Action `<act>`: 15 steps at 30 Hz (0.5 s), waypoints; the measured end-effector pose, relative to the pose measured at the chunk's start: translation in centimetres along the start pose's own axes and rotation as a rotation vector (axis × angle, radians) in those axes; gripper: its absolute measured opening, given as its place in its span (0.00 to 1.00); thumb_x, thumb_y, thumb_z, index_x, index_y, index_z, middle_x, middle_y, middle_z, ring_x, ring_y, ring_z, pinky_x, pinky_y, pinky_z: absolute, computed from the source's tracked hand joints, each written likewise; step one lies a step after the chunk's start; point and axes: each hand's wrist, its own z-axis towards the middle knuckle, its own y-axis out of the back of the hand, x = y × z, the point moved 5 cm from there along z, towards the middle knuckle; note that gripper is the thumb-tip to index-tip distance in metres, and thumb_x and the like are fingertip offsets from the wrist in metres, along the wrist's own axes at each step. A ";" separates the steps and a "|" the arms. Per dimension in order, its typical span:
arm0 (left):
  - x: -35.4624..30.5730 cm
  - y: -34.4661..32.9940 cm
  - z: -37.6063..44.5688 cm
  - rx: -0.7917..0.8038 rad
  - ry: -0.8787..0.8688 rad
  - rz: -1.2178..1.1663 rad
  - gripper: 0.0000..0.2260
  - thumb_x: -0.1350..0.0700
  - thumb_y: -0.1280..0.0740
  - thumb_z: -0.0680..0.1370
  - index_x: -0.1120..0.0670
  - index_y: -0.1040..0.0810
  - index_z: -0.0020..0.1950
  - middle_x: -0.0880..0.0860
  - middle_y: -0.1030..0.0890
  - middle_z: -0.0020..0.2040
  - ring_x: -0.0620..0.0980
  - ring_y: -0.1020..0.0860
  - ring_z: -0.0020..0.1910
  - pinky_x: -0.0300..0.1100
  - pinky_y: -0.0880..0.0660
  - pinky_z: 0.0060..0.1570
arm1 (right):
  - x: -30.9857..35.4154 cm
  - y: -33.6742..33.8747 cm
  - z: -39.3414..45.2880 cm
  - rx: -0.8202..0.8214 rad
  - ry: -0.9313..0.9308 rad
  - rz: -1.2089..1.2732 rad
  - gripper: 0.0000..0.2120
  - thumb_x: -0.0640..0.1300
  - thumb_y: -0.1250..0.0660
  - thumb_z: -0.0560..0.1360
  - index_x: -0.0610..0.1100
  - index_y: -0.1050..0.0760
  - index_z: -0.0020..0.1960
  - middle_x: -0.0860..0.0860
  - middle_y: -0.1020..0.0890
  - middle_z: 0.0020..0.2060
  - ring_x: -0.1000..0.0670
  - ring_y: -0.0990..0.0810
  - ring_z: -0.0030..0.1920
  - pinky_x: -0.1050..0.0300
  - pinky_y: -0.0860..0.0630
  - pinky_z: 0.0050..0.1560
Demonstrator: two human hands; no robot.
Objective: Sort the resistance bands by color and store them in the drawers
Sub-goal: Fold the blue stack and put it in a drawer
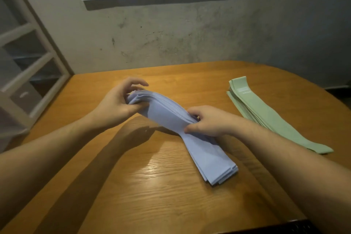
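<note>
A stack of several pale blue resistance bands [205,150] lies across the wooden table [152,186], its far end lifted off the surface. My left hand [117,104] grips that raised far end with thumb beneath and fingers curled over. Around the stack's middle, my right hand [207,121] pinches the layers together. The near end of the blue stack rests flat on the table. A separate stack of pale green bands [266,116] lies untouched on the table to the right.
A white plastic drawer unit [28,74] stands at the left, beside the table's edge, with translucent drawer fronts. A grey concrete wall [190,34] runs behind the table. The table's rounded right edge curves near the green bands.
</note>
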 end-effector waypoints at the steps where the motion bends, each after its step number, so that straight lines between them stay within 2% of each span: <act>1: 0.3 0.3 -0.6 0.002 0.016 0.004 0.24 0.66 0.28 0.75 0.47 0.28 0.66 0.48 0.21 0.55 0.45 0.19 0.53 0.37 0.20 0.50 | 0.7 0.2 0.1 -0.009 0.000 -0.058 0.08 0.51 0.29 0.76 0.55 0.28 0.42 0.58 0.23 0.41 0.55 0.24 0.42 0.57 0.29 0.40; 3: 1.3 0.8 -1.8 0.022 0.034 0.061 0.28 0.64 0.27 0.75 0.47 0.31 0.72 0.51 0.23 0.57 0.47 0.19 0.51 0.39 0.19 0.49 | 2.4 0.9 0.3 -0.073 0.022 -0.251 0.08 0.52 0.32 0.76 0.53 0.30 0.43 0.56 0.23 0.42 0.50 0.23 0.44 0.52 0.28 0.41; 5: 2.5 1.0 -3.1 0.042 0.038 0.116 0.28 0.62 0.27 0.75 0.49 0.30 0.73 0.53 0.24 0.57 0.48 0.19 0.49 0.39 0.20 0.49 | 4.0 1.4 0.6 -0.140 0.084 -0.482 0.04 0.52 0.35 0.77 0.55 0.29 0.49 0.54 0.26 0.45 0.47 0.23 0.49 0.50 0.26 0.44; 7: 3.8 1.3 -4.5 0.038 0.024 0.159 0.26 0.56 0.25 0.75 0.51 0.28 0.71 0.53 0.23 0.58 0.46 0.21 0.52 0.36 0.23 0.52 | 5.1 1.2 1.2 -0.112 0.104 -0.594 0.10 0.53 0.36 0.78 0.55 0.28 0.58 0.53 0.24 0.49 0.46 0.22 0.53 0.51 0.27 0.46; 9: 4.8 1.3 -5.9 0.036 0.036 0.230 0.25 0.45 0.30 0.73 0.50 0.25 0.69 0.48 0.23 0.58 0.40 0.23 0.57 0.30 0.28 0.57 | 5.1 0.4 2.0 -0.024 0.050 -0.603 0.21 0.54 0.33 0.77 0.57 0.30 0.69 0.52 0.21 0.58 0.45 0.21 0.58 0.52 0.27 0.48; 10: 5.4 1.1 -6.6 0.018 0.052 0.246 0.24 0.43 0.32 0.73 0.49 0.25 0.67 0.46 0.23 0.58 0.38 0.24 0.57 0.29 0.30 0.59 | 4.8 0.0 2.2 0.014 0.015 -0.574 0.25 0.54 0.32 0.76 0.57 0.33 0.72 0.51 0.21 0.61 0.45 0.22 0.59 0.52 0.27 0.48; 13: 6.7 0.5 -7.7 -0.089 0.092 0.183 0.22 0.45 0.33 0.72 0.51 0.23 0.64 0.46 0.23 0.57 0.34 0.25 0.57 0.26 0.33 0.61 | 3.6 -1.1 2.7 0.060 -0.047 -0.424 0.32 0.52 0.29 0.74 0.57 0.36 0.75 0.49 0.22 0.64 0.44 0.22 0.59 0.49 0.24 0.55; 15: 7.2 0.1 -7.6 -0.126 0.107 0.134 0.18 0.49 0.30 0.74 0.50 0.23 0.63 0.46 0.22 0.58 0.34 0.24 0.57 0.27 0.33 0.60 | 2.8 -1.0 2.6 0.093 -0.102 -0.321 0.37 0.52 0.24 0.71 0.56 0.38 0.76 0.49 0.23 0.65 0.45 0.23 0.60 0.51 0.26 0.60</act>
